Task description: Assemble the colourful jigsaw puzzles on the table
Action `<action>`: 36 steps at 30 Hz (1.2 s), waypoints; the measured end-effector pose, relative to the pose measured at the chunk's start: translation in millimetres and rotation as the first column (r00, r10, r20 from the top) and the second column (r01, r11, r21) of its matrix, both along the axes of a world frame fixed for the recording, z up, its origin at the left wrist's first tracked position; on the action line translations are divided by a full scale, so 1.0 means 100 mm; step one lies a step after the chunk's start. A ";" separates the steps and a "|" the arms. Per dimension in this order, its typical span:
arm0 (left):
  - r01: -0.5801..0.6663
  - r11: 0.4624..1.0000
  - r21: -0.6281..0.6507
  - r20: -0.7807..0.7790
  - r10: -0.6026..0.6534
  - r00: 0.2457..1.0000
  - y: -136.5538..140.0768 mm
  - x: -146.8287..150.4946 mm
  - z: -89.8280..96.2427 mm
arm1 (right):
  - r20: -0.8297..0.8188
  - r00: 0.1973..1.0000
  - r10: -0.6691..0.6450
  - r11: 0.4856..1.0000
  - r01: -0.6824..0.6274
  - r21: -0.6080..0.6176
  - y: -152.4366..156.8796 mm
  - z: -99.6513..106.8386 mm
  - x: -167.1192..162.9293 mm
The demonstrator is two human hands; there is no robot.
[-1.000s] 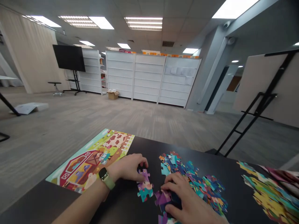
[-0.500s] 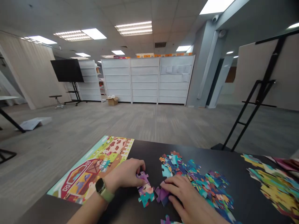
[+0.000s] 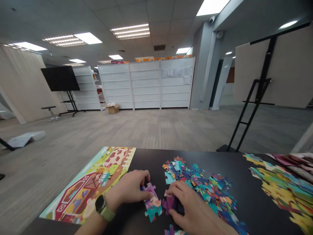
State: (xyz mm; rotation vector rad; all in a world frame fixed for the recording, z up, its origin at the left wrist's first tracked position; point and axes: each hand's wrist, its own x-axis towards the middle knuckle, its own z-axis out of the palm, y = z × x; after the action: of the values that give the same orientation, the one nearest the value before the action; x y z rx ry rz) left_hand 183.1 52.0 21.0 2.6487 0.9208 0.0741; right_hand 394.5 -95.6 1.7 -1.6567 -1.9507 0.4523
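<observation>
My left hand [image 3: 135,187] grips the upper left edge of a small group of joined jigsaw pieces [image 3: 152,203], purple above and teal below, with part of a face between. The thumb lies on top and the fingers curl behind it. Close by on the right, my right hand [image 3: 183,199] pinches a purple jigsaw piece [image 3: 168,203] between thumb and fingers. The purple piece sits right against the right side of the group; whether they interlock I cannot tell. Another purple and teal piece [image 3: 172,231] shows at the bottom edge, partly cut off.
A heap of loose jigsaw pieces [image 3: 195,178] spreads behind and right of my right hand. A farm picture sheet [image 3: 97,182] lies on the black table [image 3: 151,160] at left. More yellow and green pieces [image 3: 281,186] lie at far right. Beyond stands an easel [image 3: 254,98].
My right hand has brought the purple piece up against the joined group, its fingers now more curled. The left hand keeps its grip. The camera view has turned slightly right.
</observation>
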 end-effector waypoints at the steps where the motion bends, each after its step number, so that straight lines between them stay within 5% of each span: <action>1: 0.002 1.000 0.004 0.002 -0.002 1.000 -0.01 0.01 -0.01 | 0.009 0.999 0.041 0.999 -0.041 0.008 0.00 0.01 0.03; 6: 0.036 0.999 0.018 0.022 -0.036 0.999 -0.05 0.06 -0.04 | 0.067 0.976 0.205 0.978 -0.206 0.005 0.01 0.04 0.11; 28: 0.163 0.981 -0.106 0.247 -0.133 0.960 0.06 0.06 -0.09 | 0.118 0.946 0.301 0.954 -0.300 -0.028 -0.08 0.18 0.06; 36: 0.160 0.979 -0.130 0.243 -0.125 0.962 0.09 0.07 -0.11 | 0.216 0.975 -0.057 0.998 0.054 0.020 -0.04 0.15 0.33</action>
State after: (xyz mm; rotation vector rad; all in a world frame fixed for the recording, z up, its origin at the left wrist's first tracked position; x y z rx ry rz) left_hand 190.2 61.0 10.3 2.4927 0.6313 0.2664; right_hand 427.5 -99.3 16.5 -1.8113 -2.0494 0.2438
